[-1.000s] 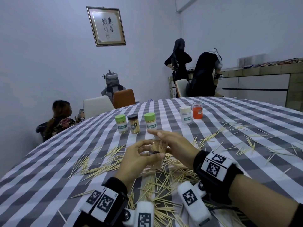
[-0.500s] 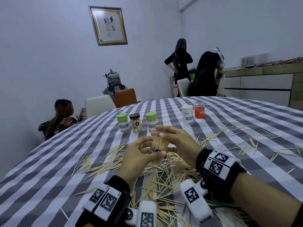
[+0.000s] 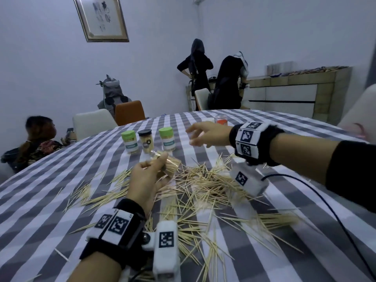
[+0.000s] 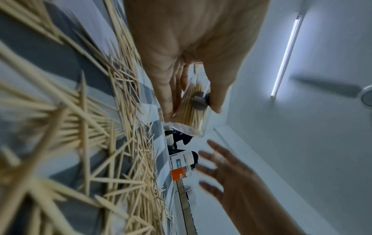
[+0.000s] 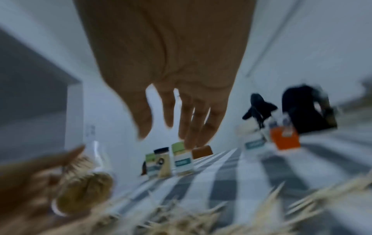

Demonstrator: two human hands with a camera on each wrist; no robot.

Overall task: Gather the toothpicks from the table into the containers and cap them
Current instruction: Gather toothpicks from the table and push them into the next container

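Striped table (image 3: 305, 127); "TOOTHPICK"-labelled containers (image 3: 168, 138).

**Striped table strewn with toothpicks**

A table covered in a grey-and-white checked cloth (image 3: 61, 200) fills the lower frame. Loose pale wooden toothpicks (image 3: 203, 192) lie scattered across its centre. Toward the upper middle stand two green-capped jars (image 3: 129, 141), a black-capped jar (image 3: 145, 141) between them, and an orange jar (image 3: 221, 119) further right.

Pale bluish walls (image 3: 40, 58), framed picture (image 3: 101, 17) hung high. Chairs at the table's far side — white chair (image 3: 91, 124), orange chair (image 3: 130, 112). Long low cabinet (image 3: 291, 94) along right wall. Tube light (image 4: 284, 54) on ceiling — fan blade beside it.
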